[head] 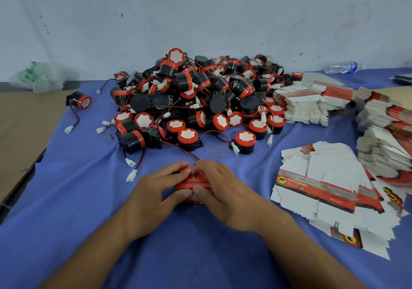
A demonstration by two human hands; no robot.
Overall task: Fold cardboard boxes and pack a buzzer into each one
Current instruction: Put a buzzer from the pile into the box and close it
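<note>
A lone buzzer (pixel 79 101) lay at the left of the blue cloth (pixel 66 199), beside a heap of buzzers (pixel 196 95) not yet packed. At centre, the left hand (pixel 153 190) and right hand (pixel 223 186) both gripped a small red box (pixel 196 183), fingers curled over its top and thumbs pinching its near side. Stacks of flat boxes (pixel 323 184) lay at right. No finished box showed, so most of the job appeared left.

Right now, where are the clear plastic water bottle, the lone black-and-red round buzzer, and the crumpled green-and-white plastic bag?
clear plastic water bottle (pixel 338 67): head view, middle of its body.
lone black-and-red round buzzer (pixel 83 101): head view, its red-rimmed face.
crumpled green-and-white plastic bag (pixel 42 77): head view, centre of the bag.
</note>
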